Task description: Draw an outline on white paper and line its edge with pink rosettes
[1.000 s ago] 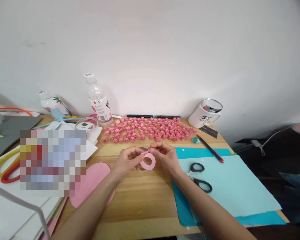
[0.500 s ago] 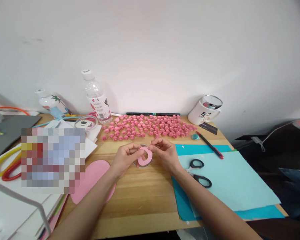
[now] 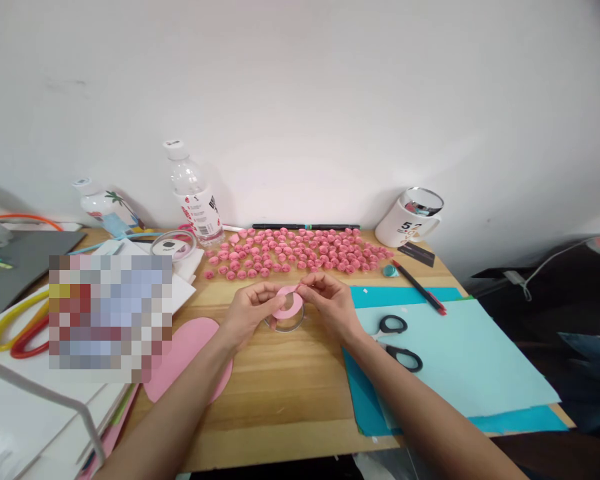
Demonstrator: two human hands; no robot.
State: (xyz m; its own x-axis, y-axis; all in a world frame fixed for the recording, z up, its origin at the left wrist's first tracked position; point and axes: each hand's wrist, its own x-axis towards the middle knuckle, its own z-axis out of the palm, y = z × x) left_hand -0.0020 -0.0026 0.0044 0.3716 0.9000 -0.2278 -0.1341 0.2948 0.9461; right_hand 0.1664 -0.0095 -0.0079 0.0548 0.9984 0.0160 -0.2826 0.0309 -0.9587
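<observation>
At frame centre, left hand (image 3: 247, 313) and right hand (image 3: 334, 307) pinch a pink paper ring (image 3: 291, 313) — apparently mostly unrolled — below finished rosettes (image 3: 333, 251).

The right wrist (image 3: 353, 339) partly hides the scissors (image 3: 391, 351); a pixelated patch (image 3: 110, 320) covers some papers (image 3: 181, 298).
</observation>
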